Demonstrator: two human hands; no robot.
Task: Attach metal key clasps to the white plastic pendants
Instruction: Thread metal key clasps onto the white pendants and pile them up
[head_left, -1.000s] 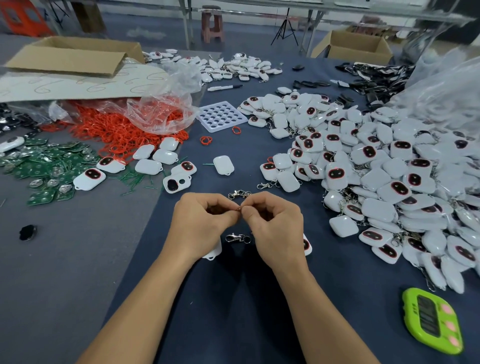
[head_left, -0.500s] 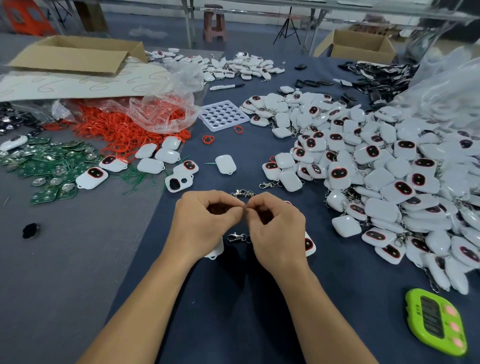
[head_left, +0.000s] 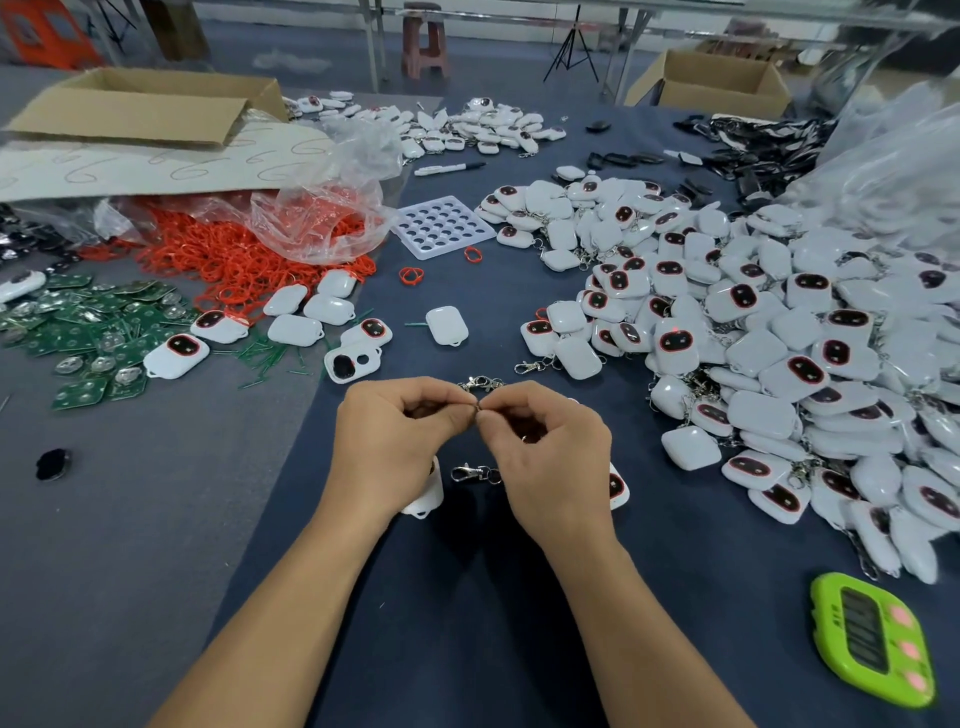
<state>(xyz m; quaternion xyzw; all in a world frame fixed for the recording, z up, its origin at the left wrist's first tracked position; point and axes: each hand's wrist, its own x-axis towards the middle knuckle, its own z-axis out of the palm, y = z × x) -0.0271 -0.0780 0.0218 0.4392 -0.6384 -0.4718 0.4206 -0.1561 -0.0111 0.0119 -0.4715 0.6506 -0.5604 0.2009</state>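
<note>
- Both hands meet fingertip to fingertip above the table, the left hand (head_left: 395, 441) and the right hand (head_left: 550, 457) each curled and pinching one small metal piece (head_left: 477, 408); its shape is too small to tell
- A shiny metal clasp (head_left: 475, 474) lies flat between the wrists; a second clasp (head_left: 481, 384) lies just beyond the fingertips
- A smooth, rounded white pendant (head_left: 427, 499) shows partly under the left hand; another (head_left: 618, 486) shows under the right
- A big heap of glossy pendants (head_left: 779, 338) spreads to the right, many with dark oval windows
- Thin red rubber rings (head_left: 249, 260), flat green circuit boards (head_left: 88, 338) and crinkled clear plastic lie to the left; a lime-green timer (head_left: 872, 644) lies near right
</note>
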